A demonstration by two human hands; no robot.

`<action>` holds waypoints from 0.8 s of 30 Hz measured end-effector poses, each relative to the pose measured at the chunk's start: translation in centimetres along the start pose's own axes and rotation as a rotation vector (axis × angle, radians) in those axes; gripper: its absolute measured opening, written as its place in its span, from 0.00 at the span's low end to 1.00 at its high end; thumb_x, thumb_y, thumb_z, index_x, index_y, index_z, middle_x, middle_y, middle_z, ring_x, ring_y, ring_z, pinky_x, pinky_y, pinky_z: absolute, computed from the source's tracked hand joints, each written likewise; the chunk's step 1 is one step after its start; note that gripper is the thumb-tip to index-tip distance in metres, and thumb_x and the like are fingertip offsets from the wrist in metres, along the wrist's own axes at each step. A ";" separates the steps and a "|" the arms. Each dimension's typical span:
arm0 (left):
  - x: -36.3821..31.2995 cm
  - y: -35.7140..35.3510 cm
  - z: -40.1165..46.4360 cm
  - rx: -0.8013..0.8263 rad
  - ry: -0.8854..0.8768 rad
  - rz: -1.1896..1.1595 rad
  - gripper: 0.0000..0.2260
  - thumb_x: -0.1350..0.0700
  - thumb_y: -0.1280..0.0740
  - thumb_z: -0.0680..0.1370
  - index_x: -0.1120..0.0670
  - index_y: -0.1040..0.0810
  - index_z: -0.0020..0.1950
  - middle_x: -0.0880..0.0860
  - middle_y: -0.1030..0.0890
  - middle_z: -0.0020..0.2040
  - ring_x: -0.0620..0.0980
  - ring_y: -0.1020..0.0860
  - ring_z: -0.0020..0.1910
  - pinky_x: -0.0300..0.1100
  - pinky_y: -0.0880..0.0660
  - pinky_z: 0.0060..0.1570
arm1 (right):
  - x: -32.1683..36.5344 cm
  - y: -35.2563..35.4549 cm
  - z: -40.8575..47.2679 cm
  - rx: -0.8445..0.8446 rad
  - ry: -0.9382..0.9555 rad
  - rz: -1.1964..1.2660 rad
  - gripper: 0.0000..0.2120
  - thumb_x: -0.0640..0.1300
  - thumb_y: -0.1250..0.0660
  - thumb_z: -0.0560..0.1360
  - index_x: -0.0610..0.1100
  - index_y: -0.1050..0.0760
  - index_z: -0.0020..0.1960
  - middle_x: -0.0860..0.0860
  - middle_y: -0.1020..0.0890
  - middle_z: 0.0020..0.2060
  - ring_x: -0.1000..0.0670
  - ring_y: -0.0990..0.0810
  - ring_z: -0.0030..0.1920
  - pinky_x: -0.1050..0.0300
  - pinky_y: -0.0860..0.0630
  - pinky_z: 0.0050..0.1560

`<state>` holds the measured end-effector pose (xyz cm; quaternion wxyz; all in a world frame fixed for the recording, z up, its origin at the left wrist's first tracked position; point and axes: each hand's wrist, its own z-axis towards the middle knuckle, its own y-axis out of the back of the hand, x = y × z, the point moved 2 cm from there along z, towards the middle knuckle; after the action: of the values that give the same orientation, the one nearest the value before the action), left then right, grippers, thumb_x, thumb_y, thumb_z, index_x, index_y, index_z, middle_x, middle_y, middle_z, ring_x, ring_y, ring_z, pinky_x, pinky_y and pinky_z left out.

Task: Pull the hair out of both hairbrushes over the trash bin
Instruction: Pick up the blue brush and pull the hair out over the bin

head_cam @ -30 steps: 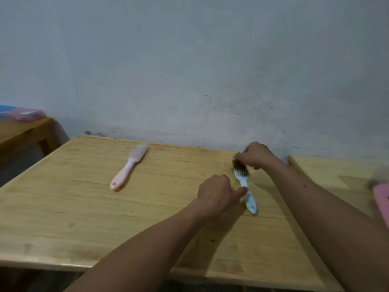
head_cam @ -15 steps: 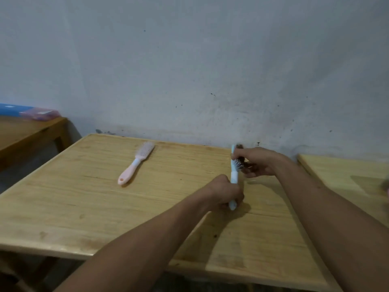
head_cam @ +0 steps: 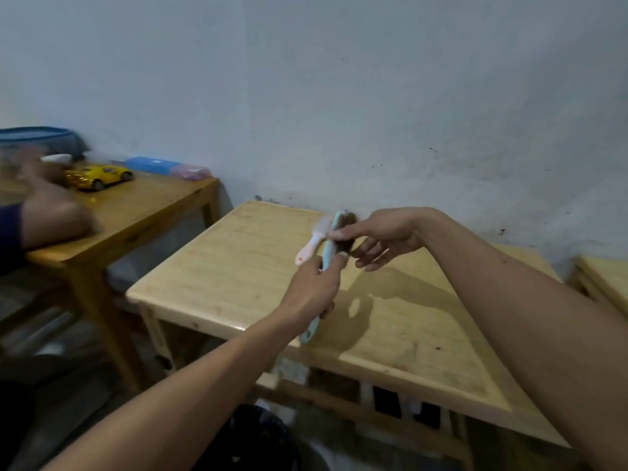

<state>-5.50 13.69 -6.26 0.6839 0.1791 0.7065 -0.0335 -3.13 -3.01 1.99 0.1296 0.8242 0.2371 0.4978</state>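
My left hand [head_cam: 314, 290] grips the handle of a light blue hairbrush [head_cam: 328, 256], held upright above the wooden table [head_cam: 238, 277]. Dark brown hair [head_cam: 346, 244] fills its bristles. My right hand [head_cam: 380, 237] pinches that hair at the brush head with thumb and forefinger, the other fingers spread. A pink hairbrush [head_cam: 311, 246] lies on the table just behind and left of the blue one. A dark, round trash bin [head_cam: 258, 436] shows at the bottom, below the table's front edge, partly hidden by my left forearm.
A second wooden table [head_cam: 136, 212] stands at the left with a yellow toy car [head_cam: 98, 176] and a blue and pink box [head_cam: 168, 166]. Another person's blurred hand and arm [head_cam: 51, 212] rest on it. Another table's corner [head_cam: 601, 277] is at the right.
The blue brush has been lifted off the table and raised upright. My right hand has gone from covering the brush head to pinching the hair. The view has swung left and down.
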 end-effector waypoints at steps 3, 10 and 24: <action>1.8 4.8 -2.6 -0.066 0.009 0.050 0.26 0.35 0.40 0.80 0.59 0.23 0.48 0.53 0.26 0.33 0.51 0.27 0.24 0.41 0.31 0.26 | 2.1 -3.2 0.3 0.051 0.076 -0.015 0.21 0.56 0.26 0.74 0.41 0.20 0.57 0.43 0.15 0.48 0.45 0.14 0.47 0.49 0.16 0.51; 6.6 13.4 -9.4 -0.145 -0.005 0.256 0.30 0.27 0.42 0.76 0.56 0.26 0.39 0.52 0.27 0.28 0.51 0.27 0.24 0.47 0.27 0.29 | 4.5 -12.1 1.1 0.204 0.186 -0.173 0.11 0.45 0.30 0.80 0.36 0.19 0.55 0.46 0.15 0.41 0.50 0.16 0.39 0.57 0.16 0.43; 19.4 19.8 -18.7 -0.239 0.065 0.583 0.26 0.31 0.42 0.78 0.50 0.24 0.33 0.45 0.30 0.22 0.44 0.32 0.22 0.45 0.33 0.28 | -0.7 -28.8 0.4 0.216 0.259 -0.345 0.08 0.35 0.31 0.76 0.32 0.15 0.46 0.43 0.16 0.32 0.48 0.19 0.29 0.57 0.18 0.32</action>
<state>-17.46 41.66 -20.20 0.6580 0.2936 0.6457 0.2529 -10.59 21.19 -11.66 0.0924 0.7099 0.4410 0.5413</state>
